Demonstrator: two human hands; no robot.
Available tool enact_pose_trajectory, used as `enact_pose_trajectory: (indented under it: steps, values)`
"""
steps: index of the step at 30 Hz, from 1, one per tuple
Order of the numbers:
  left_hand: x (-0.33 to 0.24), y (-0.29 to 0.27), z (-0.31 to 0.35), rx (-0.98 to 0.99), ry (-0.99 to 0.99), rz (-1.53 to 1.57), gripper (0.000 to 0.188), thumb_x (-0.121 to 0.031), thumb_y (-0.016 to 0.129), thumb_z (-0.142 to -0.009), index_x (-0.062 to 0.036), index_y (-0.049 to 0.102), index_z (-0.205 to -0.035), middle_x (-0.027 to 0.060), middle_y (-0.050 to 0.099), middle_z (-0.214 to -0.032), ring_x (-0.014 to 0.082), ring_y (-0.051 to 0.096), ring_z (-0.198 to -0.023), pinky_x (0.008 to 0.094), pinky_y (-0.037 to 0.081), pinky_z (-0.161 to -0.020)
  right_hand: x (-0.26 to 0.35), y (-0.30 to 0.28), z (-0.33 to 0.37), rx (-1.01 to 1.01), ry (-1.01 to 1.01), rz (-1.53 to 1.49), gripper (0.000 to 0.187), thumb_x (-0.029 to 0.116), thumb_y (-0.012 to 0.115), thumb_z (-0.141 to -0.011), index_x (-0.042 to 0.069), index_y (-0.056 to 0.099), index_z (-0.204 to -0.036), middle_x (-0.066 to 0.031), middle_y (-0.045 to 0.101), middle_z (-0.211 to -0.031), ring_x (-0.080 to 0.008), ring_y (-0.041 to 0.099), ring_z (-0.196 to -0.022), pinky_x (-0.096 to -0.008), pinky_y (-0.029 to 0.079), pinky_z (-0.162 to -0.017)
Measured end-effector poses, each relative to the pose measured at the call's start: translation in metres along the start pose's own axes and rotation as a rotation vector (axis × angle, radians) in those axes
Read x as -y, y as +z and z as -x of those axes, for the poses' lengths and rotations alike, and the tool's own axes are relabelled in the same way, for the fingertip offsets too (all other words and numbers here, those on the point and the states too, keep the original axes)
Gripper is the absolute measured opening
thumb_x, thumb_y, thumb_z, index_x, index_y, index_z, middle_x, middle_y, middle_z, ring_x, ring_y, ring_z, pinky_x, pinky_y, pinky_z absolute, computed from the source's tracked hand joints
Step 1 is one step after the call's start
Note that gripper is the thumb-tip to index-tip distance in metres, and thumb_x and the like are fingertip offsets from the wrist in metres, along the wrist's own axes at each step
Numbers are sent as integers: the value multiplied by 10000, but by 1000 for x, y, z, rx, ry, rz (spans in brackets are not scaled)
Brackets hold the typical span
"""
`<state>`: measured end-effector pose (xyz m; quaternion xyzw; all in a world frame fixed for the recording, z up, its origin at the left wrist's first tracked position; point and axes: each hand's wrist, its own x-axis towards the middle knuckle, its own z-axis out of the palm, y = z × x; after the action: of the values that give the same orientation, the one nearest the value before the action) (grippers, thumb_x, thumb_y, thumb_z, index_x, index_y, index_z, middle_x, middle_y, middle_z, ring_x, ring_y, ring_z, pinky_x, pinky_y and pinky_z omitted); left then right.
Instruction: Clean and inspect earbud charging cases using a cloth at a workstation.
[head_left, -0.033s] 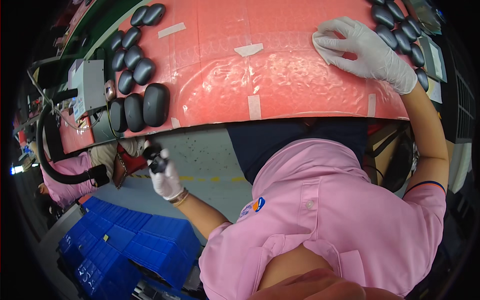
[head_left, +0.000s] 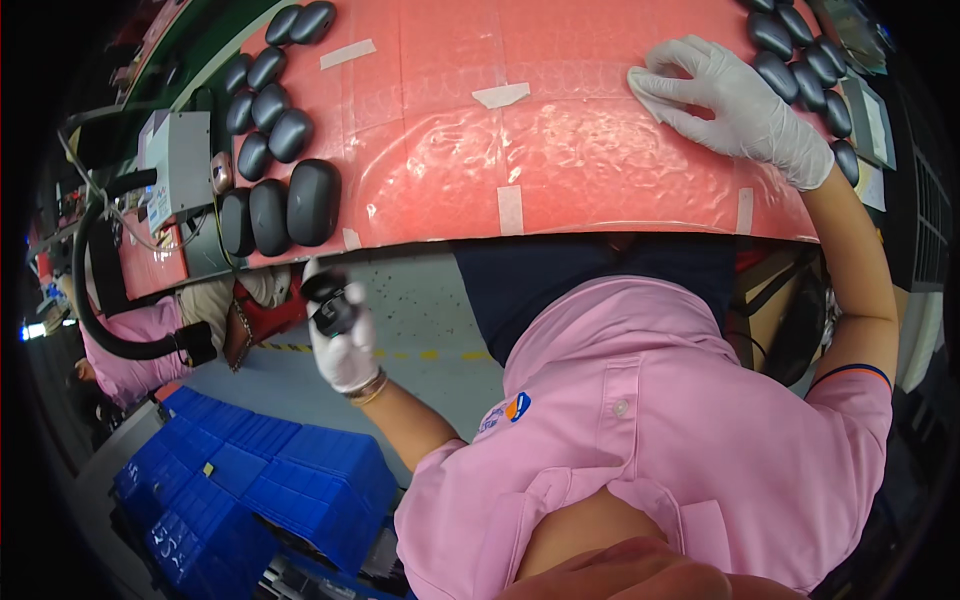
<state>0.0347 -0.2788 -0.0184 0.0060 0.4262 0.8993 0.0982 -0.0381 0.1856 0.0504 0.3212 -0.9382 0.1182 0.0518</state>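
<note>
My left hand [head_left: 345, 352], in a white glove, is held past the table's near edge, over the floor. Its fingers grip a small dark flip-top case [head_left: 335, 308], lid raised; it looks like an earbud charging case. My gloved right hand [head_left: 735, 112] rests on the red tabletop with thumb and fingers pinched around what looks like a folded white cloth [head_left: 650, 92]. Several rounded dark grey cases [head_left: 291, 136] lie at the table's left side, with larger black cases [head_left: 314, 203] at the near left corner. More grey cases [head_left: 770, 35] lie beyond my right hand.
Clear film and strips of pale tape [head_left: 510, 210] cover the red table [head_left: 430, 180]. A grey box-shaped device [head_left: 185, 160] and a thick black hose [head_left: 90, 300] stand at the left. Blue bins [head_left: 320, 480] are stacked below. Another person in pink [head_left: 140, 350] is at far left.
My left hand with the dark case has moved a little right and turned, showing more of the case's inside. The right hand has stayed nearly still.
</note>
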Motion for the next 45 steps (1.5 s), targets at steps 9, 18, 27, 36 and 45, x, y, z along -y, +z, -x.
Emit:
enact_pose_trajectory:
  steps: [9, 18, 27, 36, 45]
  values:
    - [72, 169, -89, 488, -757, -125, 477, -55, 626, -835, -26, 396, -1251, 178, 642, -923, 123, 526, -556, 244, 422, -499, -5, 12, 22, -208, -207, 22, 406, -3, 586, -763, 125, 604, -1147, -64, 547, -840, -272, 526, -698, -372, 424, -632]
    - [91, 185, -106, 523, -944, -250, 521, -91, 652, -826, -1, 378, -1261, 166, 646, -860, 108, 485, -526, 239, 401, -495, 31, 14, -12, 11, -491, 248, 205, 205, 565, -717, 89, 618, -877, -32, 515, -848, -190, 532, -801, -318, 423, -723]
    - [99, 184, -96, 519, -834, -301, 627, -27, 660, -798, 1, 321, -1325, 160, 638, -841, 114, 507, -550, 236, 417, -508, 56, 15, 15, 199, -222, 197, 150, 187, 565, -760, 110, 641, -864, -32, 514, -800, -185, 552, -797, -314, 427, -732]
    - [92, 197, -86, 525, -762, -435, 718, 47, 683, -755, -98, 293, -1340, 133, 610, -934, 121, 553, -633, 248, 468, -554, 57, 13, 43, 118, -63, -95, 257, 89, 601, -726, 88, 657, -977, -52, 511, -784, -188, 553, -742, -330, 437, -709]
    - [118, 198, -74, 516, -220, -266, 779, 175, 496, -762, -178, 115, -1342, 151, 426, -1252, 211, 572, -1032, 328, 511, -823, 74, 8, 59, -350, 377, -743, 323, -87, 533, -810, 33, 637, -1091, -70, 573, -800, -179, 548, -726, -269, 440, -665]
